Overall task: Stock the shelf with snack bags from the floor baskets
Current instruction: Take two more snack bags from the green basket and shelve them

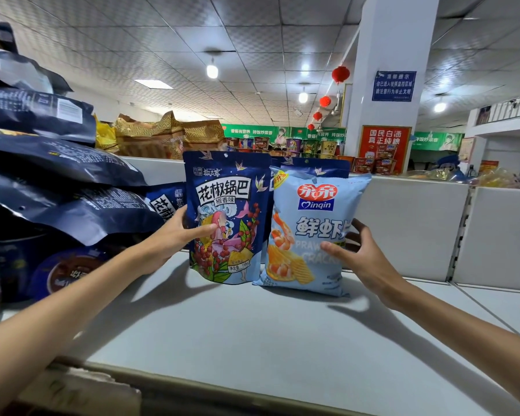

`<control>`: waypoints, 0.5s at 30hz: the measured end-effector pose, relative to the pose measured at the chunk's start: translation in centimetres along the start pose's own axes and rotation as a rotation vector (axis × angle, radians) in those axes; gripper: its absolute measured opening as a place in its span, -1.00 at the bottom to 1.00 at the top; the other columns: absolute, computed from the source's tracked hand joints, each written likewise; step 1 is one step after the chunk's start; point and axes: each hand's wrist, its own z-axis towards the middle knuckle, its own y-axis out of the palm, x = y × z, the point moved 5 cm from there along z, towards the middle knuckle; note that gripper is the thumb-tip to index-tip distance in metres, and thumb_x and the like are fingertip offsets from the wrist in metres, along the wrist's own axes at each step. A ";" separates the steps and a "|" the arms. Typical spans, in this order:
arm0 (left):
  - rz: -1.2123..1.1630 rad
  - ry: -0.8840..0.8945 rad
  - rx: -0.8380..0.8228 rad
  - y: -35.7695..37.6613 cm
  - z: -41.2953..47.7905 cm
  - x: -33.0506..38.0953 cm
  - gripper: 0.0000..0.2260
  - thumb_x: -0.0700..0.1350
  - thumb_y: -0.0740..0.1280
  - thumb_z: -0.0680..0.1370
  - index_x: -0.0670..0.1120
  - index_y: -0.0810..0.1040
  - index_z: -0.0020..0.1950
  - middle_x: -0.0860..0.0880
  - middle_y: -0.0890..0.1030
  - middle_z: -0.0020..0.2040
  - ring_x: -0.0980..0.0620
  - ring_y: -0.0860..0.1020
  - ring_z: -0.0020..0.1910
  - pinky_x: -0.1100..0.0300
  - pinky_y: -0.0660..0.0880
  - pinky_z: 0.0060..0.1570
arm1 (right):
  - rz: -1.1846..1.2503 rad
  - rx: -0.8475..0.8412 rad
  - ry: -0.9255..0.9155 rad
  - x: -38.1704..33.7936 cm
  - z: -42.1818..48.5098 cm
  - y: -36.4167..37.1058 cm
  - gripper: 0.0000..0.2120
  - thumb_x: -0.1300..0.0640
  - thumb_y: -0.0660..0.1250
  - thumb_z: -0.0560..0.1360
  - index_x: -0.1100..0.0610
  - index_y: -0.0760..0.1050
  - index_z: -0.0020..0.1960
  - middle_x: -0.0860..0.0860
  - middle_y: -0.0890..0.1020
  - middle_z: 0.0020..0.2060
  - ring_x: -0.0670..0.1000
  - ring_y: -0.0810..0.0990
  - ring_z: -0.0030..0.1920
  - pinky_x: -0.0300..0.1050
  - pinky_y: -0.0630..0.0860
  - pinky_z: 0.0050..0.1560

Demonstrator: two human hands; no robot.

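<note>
Two bare forearms are seen, the left forearm (72,298) toward eight o'clock, the right forearm (463,334) toward four o'clock; both are uncovered to the frame's edge; the left hand (174,235) and right hand (364,253) are likewise bare, slim-fingered.

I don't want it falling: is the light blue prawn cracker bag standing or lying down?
Standing: the prawn cracker bag sits bottom-down on the shelf, right hand holding its side.

Dark blue bag (227,217): "花椒锅巴", "158g". Light blue bag (312,232): "inqin", "鲜虾". Red poster (384,145): "国民白酒".
</note>
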 end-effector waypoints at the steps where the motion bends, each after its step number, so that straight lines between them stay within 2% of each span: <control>1: 0.018 0.028 0.045 0.1 -0.2 0.2 0.07 0.29 0.56 0.25 0.07 0.05 0.59 -0.02 0.32 0.53 -0.08 0.42 0.40 -0.09 0.29 0.44 | 0.004 0.008 0.006 0.0 0.1 -0.1 -0.11 -0.23 0.53 0.29 -0.06 0.17 0.47 -0.07 0.54 0.25 -0.04 0.52 0.26 -0.03 0.48 0.26; 3: 0.092 0.051 0.179 0.1 -0.8 0.5 0.05 0.24 0.50 0.35 0.04 -0.09 0.61 -0.03 0.15 0.60 -0.08 0.26 0.51 -0.08 0.19 0.47 | 0.024 0.026 0.020 -0.1 0.1 0.1 -0.26 -0.18 0.50 0.37 -0.04 0.24 0.41 -0.06 0.57 0.21 -0.06 0.56 0.22 -0.11 0.51 0.18; 6: 0.211 0.069 0.270 0.2 -1.5 1.1 0.17 0.39 0.45 0.22 0.07 -0.15 0.60 0.00 -0.04 0.63 -0.07 0.05 0.59 -0.19 0.08 0.52 | 0.029 0.081 0.067 0.1 0.5 0.6 -0.45 -0.19 0.45 0.41 0.01 0.38 0.28 -0.01 0.63 0.15 -0.03 0.62 0.14 0.00 0.55 0.20; 11: 0.508 0.273 0.387 1.5 -3.3 3.8 0.01 0.25 0.45 0.39 0.08 -0.15 0.61 0.02 -0.17 0.63 0.00 -0.18 0.60 -0.08 -0.11 0.52 | 0.072 0.137 0.142 0.5 1.4 1.1 -0.21 -0.34 0.50 0.22 0.07 0.42 0.29 -0.04 0.63 0.14 -0.03 0.63 0.13 0.08 0.55 0.24; 15: 0.635 0.419 0.362 3.4 -4.1 4.9 -0.03 0.25 0.44 0.41 0.13 -0.13 0.60 0.07 -0.17 0.62 0.05 -0.23 0.58 -0.05 -0.13 0.48 | 0.095 0.113 0.169 0.6 1.5 1.1 -0.27 -0.29 0.51 0.29 0.06 0.39 0.30 -0.04 0.60 0.17 -0.01 0.63 0.13 0.10 0.57 0.20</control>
